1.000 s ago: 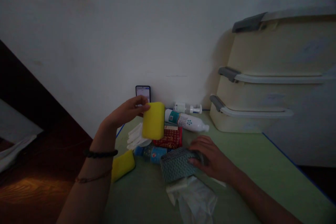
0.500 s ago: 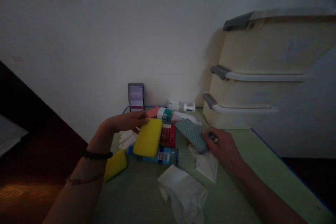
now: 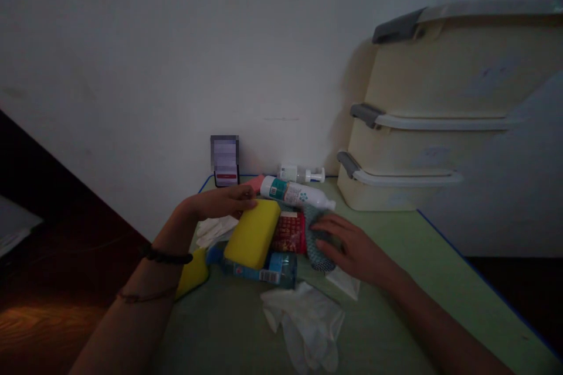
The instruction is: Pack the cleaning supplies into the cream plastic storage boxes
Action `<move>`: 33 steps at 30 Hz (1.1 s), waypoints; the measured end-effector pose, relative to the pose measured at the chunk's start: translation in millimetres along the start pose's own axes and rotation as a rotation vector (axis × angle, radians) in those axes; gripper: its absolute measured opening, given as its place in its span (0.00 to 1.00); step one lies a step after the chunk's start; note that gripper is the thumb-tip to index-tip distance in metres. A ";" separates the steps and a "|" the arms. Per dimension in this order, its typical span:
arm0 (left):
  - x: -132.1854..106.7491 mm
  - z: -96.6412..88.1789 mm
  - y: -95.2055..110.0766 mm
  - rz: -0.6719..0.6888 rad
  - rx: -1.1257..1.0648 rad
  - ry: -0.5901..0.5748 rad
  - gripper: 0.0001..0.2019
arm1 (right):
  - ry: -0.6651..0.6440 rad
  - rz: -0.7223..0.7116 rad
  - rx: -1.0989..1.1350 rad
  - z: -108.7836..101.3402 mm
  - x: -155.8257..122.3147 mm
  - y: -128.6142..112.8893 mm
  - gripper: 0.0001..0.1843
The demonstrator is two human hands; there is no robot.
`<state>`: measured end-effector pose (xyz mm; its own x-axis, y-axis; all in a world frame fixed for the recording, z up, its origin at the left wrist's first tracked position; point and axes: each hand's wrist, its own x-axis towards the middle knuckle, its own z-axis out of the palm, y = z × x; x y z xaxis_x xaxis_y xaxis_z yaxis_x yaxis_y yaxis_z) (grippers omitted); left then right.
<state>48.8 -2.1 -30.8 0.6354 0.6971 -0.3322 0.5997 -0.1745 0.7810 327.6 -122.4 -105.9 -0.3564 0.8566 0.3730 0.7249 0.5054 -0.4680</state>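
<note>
My left hand [image 3: 231,200] pinches the upper end of a yellow sponge [image 3: 253,234], which is tilted over a blue-labelled clear bottle [image 3: 281,269] lying on its side. My right hand [image 3: 349,246] has its thumb and fingers at the side of a grey-green textured scrubbing pad [image 3: 313,246], partly covering it; slight blur softens this grip. Between the two lies a red packet [image 3: 290,233]. A white bottle with a teal label [image 3: 294,192] lies behind, beside a pink item [image 3: 255,183]. White gloves [image 3: 215,229] are partly hidden behind my left hand and the yellow sponge.
Another yellow sponge [image 3: 193,272] is by my left wrist. A crumpled white glove [image 3: 305,319] lies in front on the green table [image 3: 387,316]. A pump bottle [image 3: 301,174] and a phone [image 3: 226,161] are at the wall. Stacked cream bins [image 3: 404,155] stand right.
The textured pad has moved left and turned more upright along with my right hand, now beside the red packet. The yellow sponge has shifted slightly right in my left hand.
</note>
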 end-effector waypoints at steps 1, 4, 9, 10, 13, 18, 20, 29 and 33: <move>0.1 -0.6 -0.9 -0.007 0.005 0.017 0.14 | -0.031 -0.003 -0.004 2.3 0.2 -0.5 0.13; -2.2 -6.8 -6.8 -0.036 0.044 0.127 0.15 | -0.077 0.011 -0.020 5.3 1.2 -1.4 0.09; -1.4 -19.3 -22.9 -0.083 0.137 0.345 0.17 | -0.083 0.055 -0.021 3.2 3.4 -1.0 0.08; 0.7 -20.2 -26.0 -0.094 0.153 0.364 0.17 | -0.083 0.062 -0.017 3.4 3.5 -0.9 0.08; 7.2 -20.0 -32.9 -0.108 0.204 0.362 0.18 | -0.079 0.076 0.002 6.0 3.1 -1.2 0.07; 7.9 -16.7 -28.9 -0.028 0.326 0.318 0.19 | -0.063 0.085 0.030 11.2 1.5 -0.7 0.05; 6.2 -14.7 -24.3 0.008 0.365 0.288 0.20 | -0.061 0.083 0.043 12.3 1.0 0.2 0.05; 10.1 -4.2 -26.4 -0.031 0.416 0.145 0.30 | -0.034 0.106 0.080 20.3 0.6 7.5 0.03; 12.1 -6.6 -29.9 -0.018 0.411 0.123 0.30 | 0.020 0.150 0.048 27.9 1.0 5.5 0.03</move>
<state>35.4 16.1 -54.7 0.5757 0.7756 -0.2590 0.7697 -0.4071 0.4918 314.8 -115.9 -130.5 -0.2339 0.9210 0.3114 0.7400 0.3764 -0.5574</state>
